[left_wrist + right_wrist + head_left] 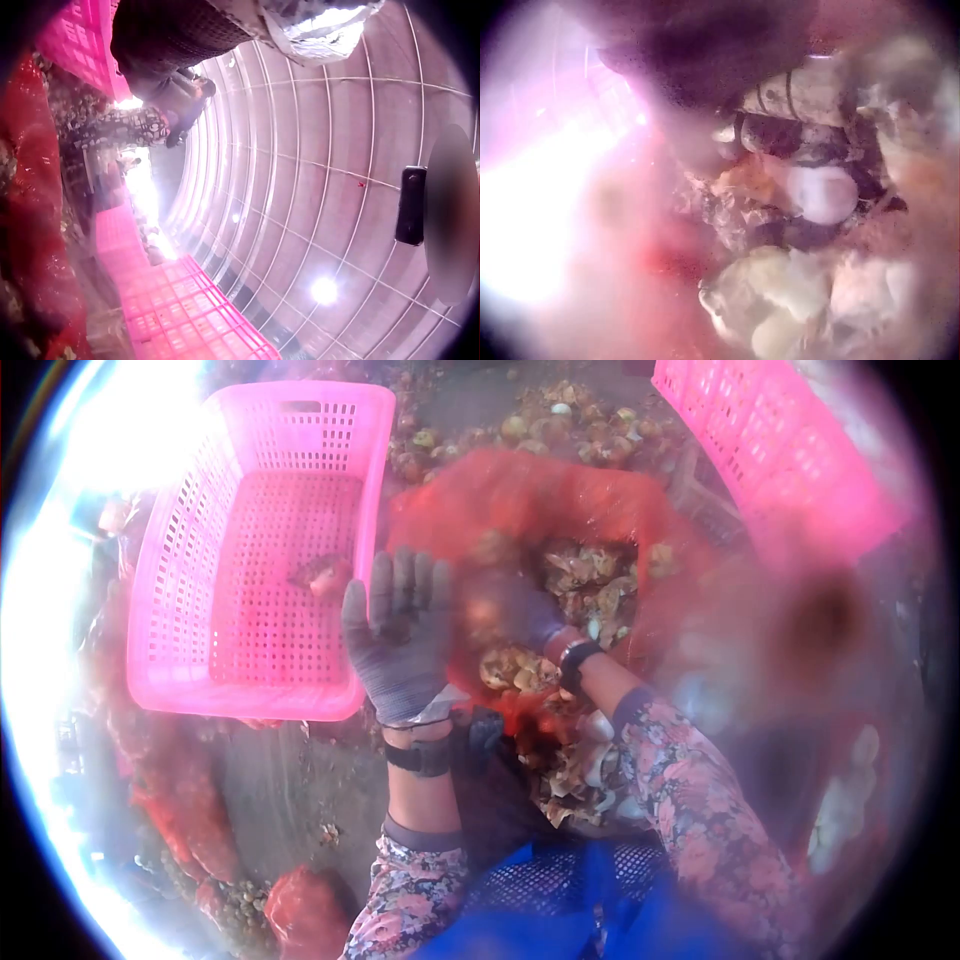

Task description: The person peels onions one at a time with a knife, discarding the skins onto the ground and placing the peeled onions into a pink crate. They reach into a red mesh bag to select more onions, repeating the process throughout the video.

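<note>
My left hand (400, 635), in a grey glove, is held palm up with its fingers straight and nothing on the palm. It overlaps the right rim of a pink basket (147, 650) in the head view. A reddish, onion-like piece (327, 576) lies inside the basket. My right hand (530, 610), also gloved, reaches into a red mesh bag (560, 485) among onions (515, 668) and papery skins (600, 600). Its fingers are blurred and partly hidden, so I cannot tell what they grip. Pale, peeled-looking bulbs (825, 195) show below the dark glove in the right wrist view.
Another pink basket (770, 455) stands tilted at the upper right. Loose onions (570, 430) lie heaped beyond the red bag. More red mesh bags (305, 910) sit at the lower left. Onion skins (575, 780) are piled near my lap. Strong glare whitens the left side.
</note>
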### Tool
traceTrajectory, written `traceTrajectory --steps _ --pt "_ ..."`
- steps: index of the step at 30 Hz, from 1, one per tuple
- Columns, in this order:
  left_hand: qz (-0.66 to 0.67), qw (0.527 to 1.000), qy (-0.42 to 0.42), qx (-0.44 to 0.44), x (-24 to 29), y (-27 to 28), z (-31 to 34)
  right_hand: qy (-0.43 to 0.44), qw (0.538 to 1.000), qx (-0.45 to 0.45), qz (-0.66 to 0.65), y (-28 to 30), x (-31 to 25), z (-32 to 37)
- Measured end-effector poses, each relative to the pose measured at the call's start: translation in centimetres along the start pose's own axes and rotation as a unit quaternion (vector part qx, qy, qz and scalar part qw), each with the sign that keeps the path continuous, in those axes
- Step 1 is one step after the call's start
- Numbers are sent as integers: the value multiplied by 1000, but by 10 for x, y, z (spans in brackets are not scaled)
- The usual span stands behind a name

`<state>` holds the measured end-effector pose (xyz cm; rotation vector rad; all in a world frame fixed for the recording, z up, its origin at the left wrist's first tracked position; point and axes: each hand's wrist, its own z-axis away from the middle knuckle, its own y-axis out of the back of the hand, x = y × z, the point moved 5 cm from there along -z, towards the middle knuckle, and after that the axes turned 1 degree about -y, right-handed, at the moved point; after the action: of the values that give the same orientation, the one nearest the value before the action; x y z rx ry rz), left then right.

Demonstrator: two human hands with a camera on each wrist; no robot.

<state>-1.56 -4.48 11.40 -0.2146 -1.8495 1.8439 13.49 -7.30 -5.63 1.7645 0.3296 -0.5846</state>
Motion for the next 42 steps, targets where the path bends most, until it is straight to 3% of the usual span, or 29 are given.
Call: traceTrajectory --steps 2,3,5,6,7,8,9,11,12,13,14,16,17,19,20,23,24,26,27,29,34,37,42 --pt "6 1000 8 -29 -3 3 -6 -34 974 26 -224 13 11 21" --pt "9 999 12 -43 -4 7 -9 -61 923 -15 -380 1 34 30" --pt "-30 998 16 -46 -8 11 -13 -148 730 -58 -665 -25 79 51" --pt "-58 997 20 -49 -16 5 -8 -228 787 -57 -571 -8 90 72" --pt "-87 995 24 -53 -23 0 -4 -296 794 -49 -529 8 95 88" --pt "-111 990 14 -84 -28 6 -9 -363 792 -43 -489 32 92 103" --pt "-138 987 19 -84 -36 4 -6 -419 751 -33 -509 79 61 116" --pt "-193 977 28 -87 -53 -3 3 -438 694 -19 -571 110 44 132" --pt "-217 966 40 -131 -62 -11 7 -403 681 -18 -611 115 45 138" --pt "-299 947 44 -112 -72 -13 12 -386 673 2 -631 125 41 139" --pt "-379 919 46 -92 -85 -28 22 -367 665 22 -650 137 36 140" --pt "-533 825 2 -189 -105 -31 24 -364 643 36 -673 186 -1 146" --pt "-595 769 -32 -231 -115 -32 26 -342 659 54 -668 198 -10 148" --pt "-589 759 20 -277 -140 -42 39 -297 690 91 -654 224 -27 151" --pt "-584 757 -4 -294 -141 -49 43 -300 709 116 -628 246 -53 154" --pt "-572 745 -74 -334 -143 -63 59 -270 753 -40 -599 244 -22 170" --pt "-583 746 -56 -317 -139 -71 65 -215 776 -83 -587 284 -53 180" --pt "-453 835 69 -304 -140 -74 74 -133 873 -37 -468 300 -64 187" --pt "-380 868 131 -293 -141 -74 79 -104 928 54 -353 286 -59 189" --pt "-387 858 132 -312 -140 -83 85 -64 964 153 -207 284 -58 198" --pt "-423 844 120 -307 -141 -91 92 -2 971 200 -129 278 -51 209" --pt "-451 833 101 -305 -141 -83 88 -56 984 111 -126 286 -58 209" --pt "-475 824 69 -302 -138 -84 90 -19 988 135 -74 267 -34 208"
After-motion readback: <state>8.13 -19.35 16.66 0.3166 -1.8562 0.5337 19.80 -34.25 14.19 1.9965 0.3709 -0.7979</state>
